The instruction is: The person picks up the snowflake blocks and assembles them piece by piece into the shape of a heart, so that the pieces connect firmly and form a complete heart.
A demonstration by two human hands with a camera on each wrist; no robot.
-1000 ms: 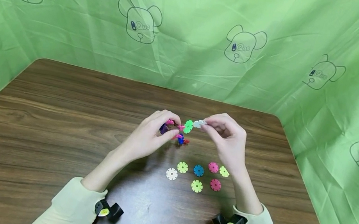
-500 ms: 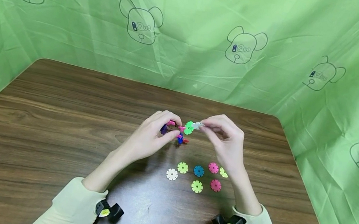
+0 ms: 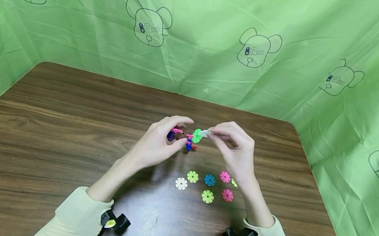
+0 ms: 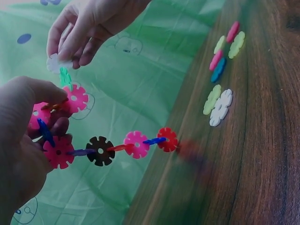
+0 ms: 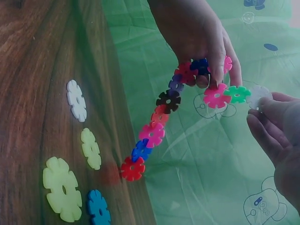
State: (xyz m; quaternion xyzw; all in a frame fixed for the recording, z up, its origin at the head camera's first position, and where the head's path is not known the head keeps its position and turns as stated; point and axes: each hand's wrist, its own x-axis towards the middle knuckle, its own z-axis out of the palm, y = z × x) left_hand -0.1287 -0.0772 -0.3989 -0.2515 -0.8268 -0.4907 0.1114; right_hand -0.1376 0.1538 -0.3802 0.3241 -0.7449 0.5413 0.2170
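My left hand point(image 3: 153, 141) grips a chain of interlocked snowflake discs point(image 5: 151, 133). The chain bends around its fingers, and the rest hangs toward the table, ending in a red disc point(image 4: 167, 139). Pink, blue, purple, dark brown and orange-red discs show along it. At the upper end, beside the left fingertips, a green disc point(image 3: 197, 136) is joined to a pink disc point(image 5: 217, 96). My right hand point(image 3: 237, 149) pinches a white disc point(image 5: 258, 96) between thumb and fingers, its edge right at the green disc. Part of the chain is hidden behind the left hand.
On the wooden table point(image 3: 57, 146) loose discs lie in front of the hands: a white one point(image 3: 181, 183), a blue one point(image 3: 209, 180), a pink one point(image 3: 227, 195) and several others. The right forearm partly covers one yellow-green disc. Green cloth point(image 3: 198, 65) hangs around the table.
My right hand has shifted slightly left with the white disc, and the green disc has moved slightly with it. The left index finger has straightened, widening its gap from the thumb.
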